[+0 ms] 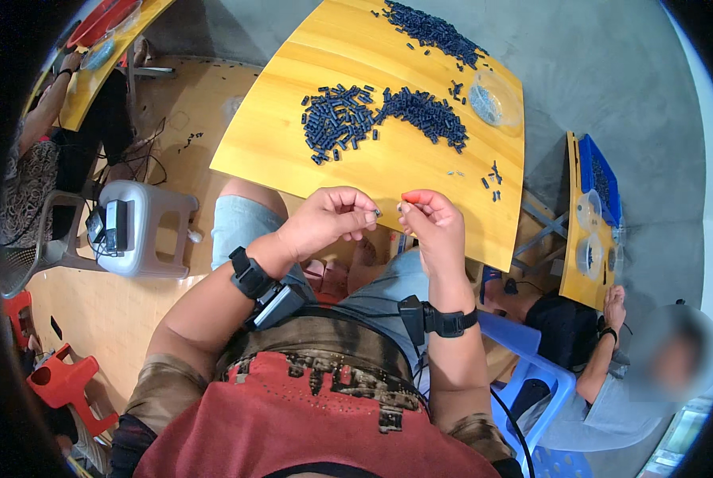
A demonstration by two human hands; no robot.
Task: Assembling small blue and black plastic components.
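Both hands meet over the near edge of the yellow table (293,163), their fingertips a short gap apart. My left hand (336,217) is closed in a pinch on a small dark part (378,213) that barely shows past the fingertips. Thumb and forefinger of my right hand (434,227) are pressed together too; what they hold is too small to make out. Beyond the hands lie two neighbouring heaps of small black plastic parts, a left heap (336,123) and a right heap (428,115). A few loose black parts (496,174) lie near the right edge.
At the table's far end are another black heap (432,30) and a clear bowl (506,102) of small metal pieces. A grey stool (145,227) stands left, with red stools (62,382) behind. On the right a person works at a second table holding a blue tray (597,179).
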